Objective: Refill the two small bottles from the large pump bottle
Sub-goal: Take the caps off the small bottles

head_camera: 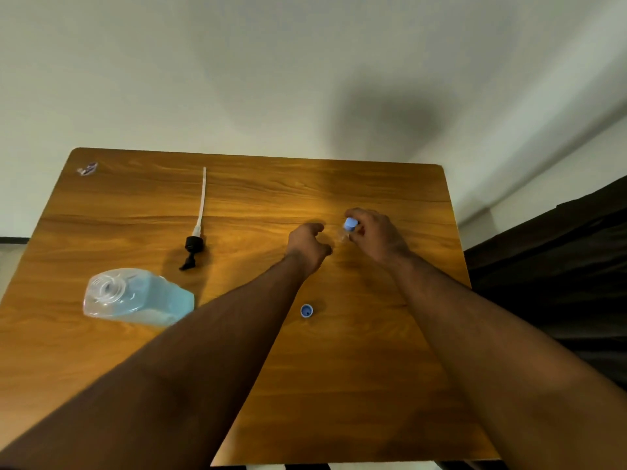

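Observation:
The large clear pump bottle, part full of blue liquid, lies at the table's left with its neck uncovered. Its black pump head with a long white tube lies on the table behind it. My right hand pinches the blue cap that sits on a small clear bottle at the middle right. My left hand hovers just left of that bottle, fingers curved towards it, with nothing visible in them. A second blue cap lies loose between my forearms. I see no other small bottle.
The wooden table stands against a pale wall. A small sticker marks its far left corner. Dark fabric lies beyond the right edge.

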